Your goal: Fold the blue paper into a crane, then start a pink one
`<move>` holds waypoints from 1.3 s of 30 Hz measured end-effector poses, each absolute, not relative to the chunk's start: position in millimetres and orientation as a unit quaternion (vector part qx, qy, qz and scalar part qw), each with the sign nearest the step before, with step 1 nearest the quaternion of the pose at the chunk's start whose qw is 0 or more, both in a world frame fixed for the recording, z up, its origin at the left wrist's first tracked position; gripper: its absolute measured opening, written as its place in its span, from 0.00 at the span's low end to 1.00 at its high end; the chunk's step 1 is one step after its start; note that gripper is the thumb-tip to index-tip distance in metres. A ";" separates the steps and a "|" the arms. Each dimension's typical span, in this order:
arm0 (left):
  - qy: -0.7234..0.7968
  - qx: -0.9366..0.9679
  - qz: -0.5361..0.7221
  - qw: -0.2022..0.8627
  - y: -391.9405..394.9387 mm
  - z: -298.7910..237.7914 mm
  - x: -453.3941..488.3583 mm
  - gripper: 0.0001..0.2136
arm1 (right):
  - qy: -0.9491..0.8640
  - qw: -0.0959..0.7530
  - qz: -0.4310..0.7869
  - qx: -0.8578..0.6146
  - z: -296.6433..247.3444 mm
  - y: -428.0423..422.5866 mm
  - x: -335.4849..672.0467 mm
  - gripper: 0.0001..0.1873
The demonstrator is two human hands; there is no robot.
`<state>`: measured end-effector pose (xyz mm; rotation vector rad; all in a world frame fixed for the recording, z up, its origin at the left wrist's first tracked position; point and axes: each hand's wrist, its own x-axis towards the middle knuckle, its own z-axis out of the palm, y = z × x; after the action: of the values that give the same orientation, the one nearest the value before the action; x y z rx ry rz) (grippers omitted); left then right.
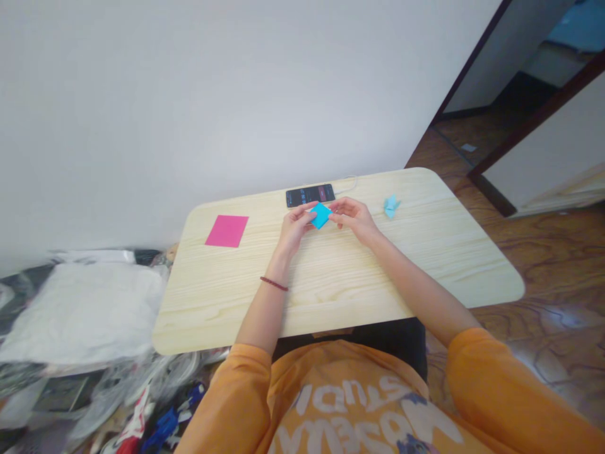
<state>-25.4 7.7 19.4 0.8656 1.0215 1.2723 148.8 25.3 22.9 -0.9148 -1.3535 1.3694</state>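
A small blue square of folded paper [321, 215] is held up between my two hands, turned so its corners point to the sides. My left hand [297, 226] pinches its left corner between thumb and fingers. On the opposite corner, my right hand [352, 218] has the same kind of pinch. Just behind the paper lies a phone [309, 195] with its screen lit. A flat pink sheet of paper [227, 231] rests on the left of the table. Over on the right sits a light blue folded paper figure [391, 206].
The pale wooden table [350, 284] has rounded corners and stands against a white wall [212, 94]. A white cable [348, 185] runs from the phone. Piled things and a white bag [85, 309] fill the floor at left. A doorway opens at right.
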 end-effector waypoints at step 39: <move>0.457 0.341 0.545 0.615 5.5 21.8 -17.1 0.18 | -0.672 0.555 0.294 -0.392 27.3 18.3 150.2 0.03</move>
<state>-17.1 5.5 21.8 0.7856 1.0528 1.2549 150.2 18.3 27.3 -0.9265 -1.5869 0.6951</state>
